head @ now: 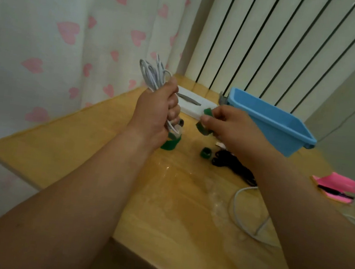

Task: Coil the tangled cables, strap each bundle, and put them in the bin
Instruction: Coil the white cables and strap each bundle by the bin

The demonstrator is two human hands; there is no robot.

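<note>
Our left hand (159, 111) is fisted round the coiled white cable (151, 73), held above the table (173, 202). The bundle's long axis runs nearly upright: its loops fan toward 11 o'clock and the short ends poke out below the fist. At 3 o'clock from it, our right hand (225, 125) pinches a green strap (202, 128), blurred and half hidden by fingers. The blue bin (274, 134) sits at 2 o'clock. A black cable (232, 162) lies partly covered by our right wrist, with a rolled strap (205, 153) just beside it.
</note>
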